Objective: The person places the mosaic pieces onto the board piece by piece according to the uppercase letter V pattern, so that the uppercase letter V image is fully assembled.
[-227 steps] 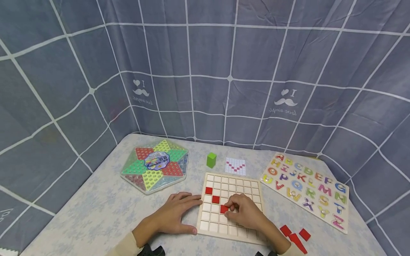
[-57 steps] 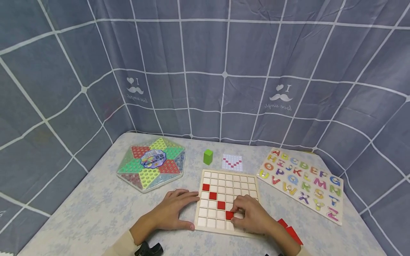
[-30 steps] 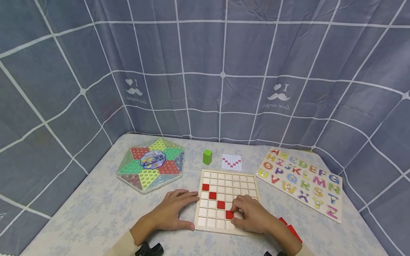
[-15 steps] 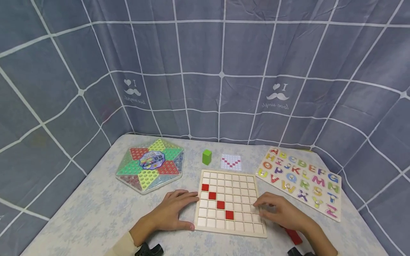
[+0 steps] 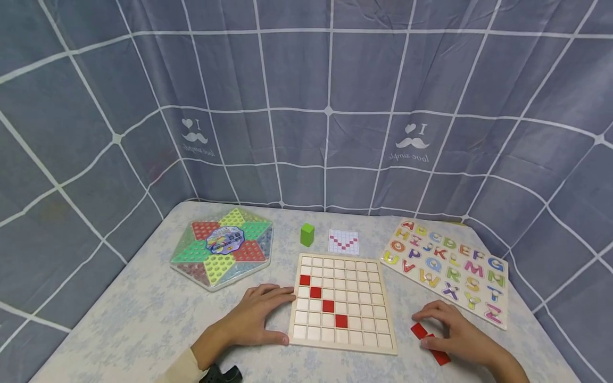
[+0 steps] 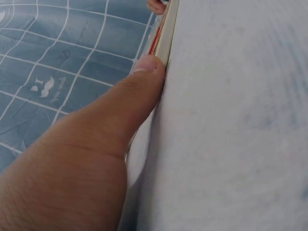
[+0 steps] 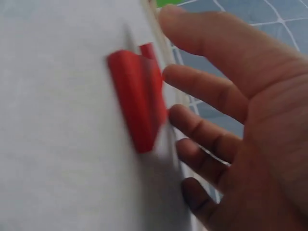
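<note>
Set across the lower centre of the frame, a square board (image 5: pixel 345 347) of pale wood, with a smooth flat rim and thin straight ridges around cream squares; running in a slanting line from its left side toward its lower middle, four flat red squares (image 5: pixel 328 306), each in its own cell. At lower left, the left hand (image 5: pixel 248 322), fingers stretched out, fingertips and thumb against the wooden edge, grip wide; above a cream cloth sleeve (image 5: pixel 179 368), a smooth black strap (image 5: pixel 222 375) at the wrist. At lower right, the right hand (image 5: pixel 457 332), fingers loosely bent around loose red tiles (image 5: pixel 440 357), grip fairly wide; cannot tell whether the thumb presses on them. Seen blurred in the right wrist view: flat red faces, straight edges, sharp corners. Behind the board, a stubby green block (image 5: pixel 307 235), upright, and a thin square card (image 5: pixel 343 242) with a pink V of small squares. At right, a pale letter board (image 5: pixel 426 260) with rounded, colourful letters; at left, a six-sided clear box (image 5: pixel 225 268) with a star of dimpled triangles. Underneath, a worktop (image 5: pixel 143 319) in faint blue florals; above, softly creased blue-grey curtain (image 5: pixel 306 80), crossed by white lines.
</note>
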The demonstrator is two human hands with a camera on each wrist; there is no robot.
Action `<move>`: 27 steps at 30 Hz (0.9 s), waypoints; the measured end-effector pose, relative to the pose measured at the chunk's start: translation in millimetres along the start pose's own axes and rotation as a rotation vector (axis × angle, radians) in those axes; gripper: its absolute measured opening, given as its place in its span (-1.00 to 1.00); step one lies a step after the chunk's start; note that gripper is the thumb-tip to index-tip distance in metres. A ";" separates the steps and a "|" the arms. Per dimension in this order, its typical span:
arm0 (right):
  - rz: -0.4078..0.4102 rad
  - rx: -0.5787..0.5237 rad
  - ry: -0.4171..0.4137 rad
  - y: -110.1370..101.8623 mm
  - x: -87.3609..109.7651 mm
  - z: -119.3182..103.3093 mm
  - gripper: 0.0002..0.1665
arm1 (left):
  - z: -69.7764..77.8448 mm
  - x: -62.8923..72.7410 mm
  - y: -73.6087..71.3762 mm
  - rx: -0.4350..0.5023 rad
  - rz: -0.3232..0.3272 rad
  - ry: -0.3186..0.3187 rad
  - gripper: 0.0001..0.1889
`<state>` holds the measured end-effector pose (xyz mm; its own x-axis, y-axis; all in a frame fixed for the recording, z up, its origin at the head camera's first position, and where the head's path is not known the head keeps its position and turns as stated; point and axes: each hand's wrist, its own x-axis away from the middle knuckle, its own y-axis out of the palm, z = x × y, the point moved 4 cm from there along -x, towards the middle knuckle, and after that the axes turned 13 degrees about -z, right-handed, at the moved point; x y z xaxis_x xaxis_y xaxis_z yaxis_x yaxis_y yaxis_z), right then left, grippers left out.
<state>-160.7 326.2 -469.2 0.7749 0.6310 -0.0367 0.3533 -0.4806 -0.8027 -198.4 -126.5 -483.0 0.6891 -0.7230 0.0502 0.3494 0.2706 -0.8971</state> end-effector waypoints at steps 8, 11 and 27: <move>0.168 0.125 -0.034 9.1 -2.9 -0.4 -0.55 | 0.8 0.7 1.6 0.011 0.010 0.021 -0.10; 0.199 0.147 -0.036 9.2 -4.5 -1.3 -0.55 | 0.4 0.4 1.0 -0.002 0.022 0.025 -0.10; 0.170 0.202 -0.105 2.9 -6.6 -5.9 -0.58 | -0.6 0.1 0.6 0.011 0.007 0.014 -0.11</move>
<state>-161.6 317.0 -467.8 0.7518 0.6164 -0.2340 0.1033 -0.4606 -0.8816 -198.5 -126.8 -483.8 0.6829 -0.7295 0.0378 0.3513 0.2826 -0.8926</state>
